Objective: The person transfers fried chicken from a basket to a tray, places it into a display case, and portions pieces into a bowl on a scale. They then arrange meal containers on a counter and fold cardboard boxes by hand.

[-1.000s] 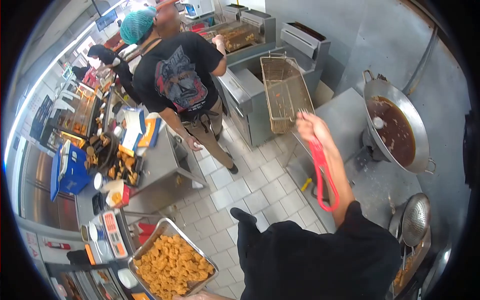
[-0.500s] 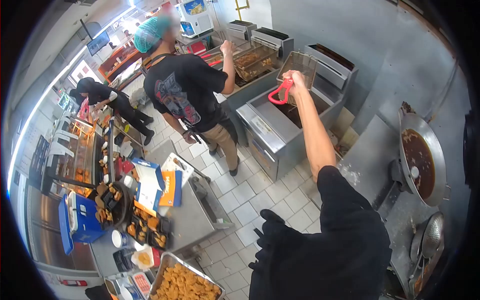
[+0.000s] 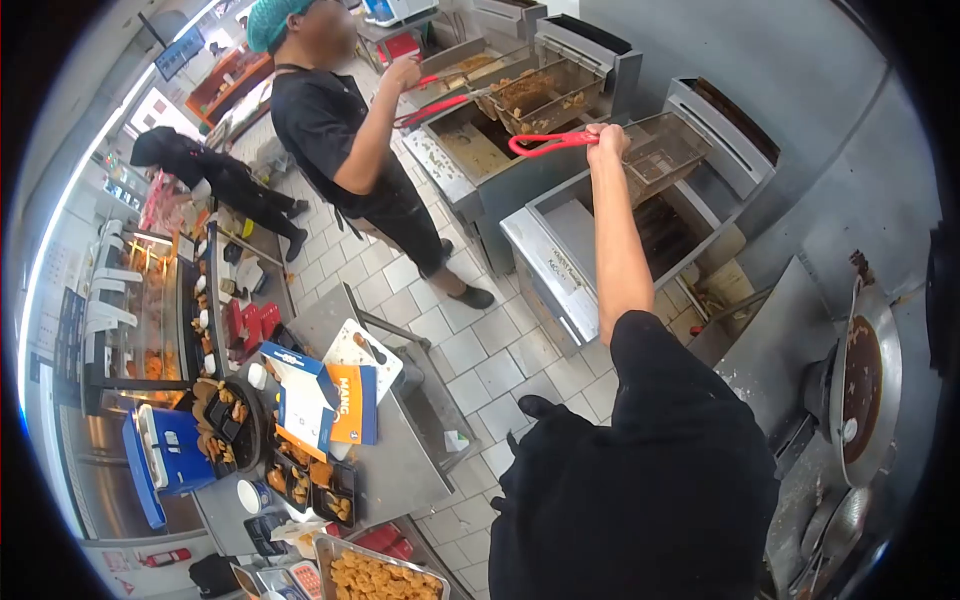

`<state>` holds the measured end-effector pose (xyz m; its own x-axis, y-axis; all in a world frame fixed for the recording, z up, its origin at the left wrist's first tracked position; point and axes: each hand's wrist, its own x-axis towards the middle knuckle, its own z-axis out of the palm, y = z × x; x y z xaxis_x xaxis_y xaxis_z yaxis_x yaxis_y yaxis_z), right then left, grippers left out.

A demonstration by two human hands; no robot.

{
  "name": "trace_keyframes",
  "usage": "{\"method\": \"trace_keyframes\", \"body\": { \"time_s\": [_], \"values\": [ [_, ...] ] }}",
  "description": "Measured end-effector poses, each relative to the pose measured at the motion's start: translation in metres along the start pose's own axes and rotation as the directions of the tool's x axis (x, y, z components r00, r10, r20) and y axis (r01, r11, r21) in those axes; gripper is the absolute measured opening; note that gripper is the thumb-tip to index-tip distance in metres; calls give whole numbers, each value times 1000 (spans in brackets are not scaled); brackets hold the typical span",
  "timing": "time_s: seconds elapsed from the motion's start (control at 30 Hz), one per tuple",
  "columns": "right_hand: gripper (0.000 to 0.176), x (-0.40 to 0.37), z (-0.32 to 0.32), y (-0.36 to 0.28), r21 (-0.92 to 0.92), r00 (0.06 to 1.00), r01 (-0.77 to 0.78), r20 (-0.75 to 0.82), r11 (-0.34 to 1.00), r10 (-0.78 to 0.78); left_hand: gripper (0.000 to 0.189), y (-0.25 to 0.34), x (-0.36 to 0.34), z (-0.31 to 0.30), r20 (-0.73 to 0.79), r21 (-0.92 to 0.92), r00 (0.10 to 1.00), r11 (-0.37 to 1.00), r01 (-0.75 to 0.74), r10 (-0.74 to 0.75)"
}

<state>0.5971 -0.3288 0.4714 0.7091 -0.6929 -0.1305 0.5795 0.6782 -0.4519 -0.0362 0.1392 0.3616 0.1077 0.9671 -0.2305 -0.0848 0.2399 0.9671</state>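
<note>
Head view of a fry station. The right hand [image 3: 607, 140] is closing fully around the red handle [image 3: 548, 143] of a wire fry basket [image 3: 662, 152], which is hanging tilted above the open vat of the nearer fryer [image 3: 560, 262]; whether it is touching the vat rim cannot be told. The left hand is lying outside the frame. Likely hazards: the arm is reaching at full stretch, so the basket may be swinging or catching the rim, and a hard drop would probably be splashing hot oil toward the forearm. The co-worker's hand [image 3: 405, 72] is working a loaded basket [image 3: 535, 90] at the next fryer, so the two handles may be clashing. The held basket is showing as rectangular, browned steel mesh with no food discernible inside, its handle projecting leftward
</note>
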Motion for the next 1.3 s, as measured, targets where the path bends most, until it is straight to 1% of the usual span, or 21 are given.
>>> {"method": "trace_keyframes", "body": {
  "time_s": [0.2, 0.27, 0.3, 0.4, 0.43, 0.47, 0.53, 0.57, 0.6, 0.67, 0.73, 0.8, 0.87, 0.97, 1.03, 1.1, 1.13, 1.17, 1.23, 1.27, 1.3],
  "values": [
    [22, 68, -73, 76, -127, 995, -80, 52, 989, 88, 78, 15, -15, -61, -226, -26, 973, 999, -48, 41],
    [12, 60, -87, 67, -349, 998, -39, 38, 936, 56, 78, 24, -38, -96, -343, -26, 937, 997, -78, 64],
    [14, 56, -93, 51, -293, 969, -74, 205, 953, 139, 78, 27, -53, -112, -400, -35, 914, 996, -86, 65],
    [31, 140, -114, 44, -319, 901, -232, 286, 919, 327, 78, 31, -88, -141, -540, 3, 837, 995, -104, 89],
    [52, 3, -71, 7, -414, 939, -271, 86, 869, 334, 78, 31, -93, -148, -573, -2, 814, 993, -115, 93],
    [67, -18, -78, 14, -570, 938, -285, 1, 770, 348, 78, 34, -87, -152, -605, 17, 791, 995, -100, 90],
    [58, -152, -89, 21, -821, 991, 113, 134, 560, -2, 77, 30, -94, -163, -658, 16, 747, 994, -110, 93],
    [38, -222, -116, 30, -801, 858, 454, 511, 390, 51, 77, 26, -91, -170, -677, 22, 729, 994, -111, 97],
    [27, -286, -154, 48, -587, 592, 727, 799, 356, 107, 77, 22, -88, -177, -693, 26, 714, 993, -113, 99],
    [38, -463, -183, 39, -825, 391, 562, 329, 60, 860, 77, 12, -81, -195, -719, 18, 688, 992, -125, 99],
    [32, -432, -395, 78, -660, -148, 736, 54, 147, 987, 77, 0, -76, -216, -738, 9, 666, 989, -148, 106],
    [37, -431, -465, 80, -314, -194, 948, -425, 58, 884, 77, -4, -75, -249, -754, 0, 649, 988, -156, 102],
    [43, -439, -474, 98, 106, -8, 986, -746, 130, 666, 77, -14, -68, -275, -760, -36, 644, 983, -181, 91],
    [50, -473, -462, 94, -163, -52, 987, -377, -11, 925, 77, -22, -58, -329, -766, -80, 638, 976, -204, 71],
    [62, -500, -492, 61, -312, -437, 891, -391, 330, 810, 77, -33, -59, -391, -701, -196, 712, 951, -238, 34],
    [77, -519, -527, 23, -470, -757, 652, -353, 595, 550, 76, -45, -53, -443, -743, -230, 669, 953, -198, -40],
    [79, -518, -521, 35, -406, -400, 894, -540, 188, 740, 76, -37, -51, -458, -760, -246, 646, 953, -179, -75],
    [78, -517, -512, 56, 261, 57, 960, -530, 99, 846, 72, -34, -50, -456, -680, -423, 723, 870, -253, -121],
    [70, -568, -471, 60, 281, 306, 930, -229, -238, 924, 70, -41, -59, -485, -733, -292, 675, 935, -202, -83],
    [64, -551, -508, 64, -272, -10, 962, 36, 20, 999, 69, -51, -49, -499, -770, -231, 637, 949, -214, -44],
    [59, -596, -490, 45, -447, -210, 862, 112, 238, 971, 68, -33, -33, -483, -779, -320, 614, 924, -211, -129]
  ]
}}
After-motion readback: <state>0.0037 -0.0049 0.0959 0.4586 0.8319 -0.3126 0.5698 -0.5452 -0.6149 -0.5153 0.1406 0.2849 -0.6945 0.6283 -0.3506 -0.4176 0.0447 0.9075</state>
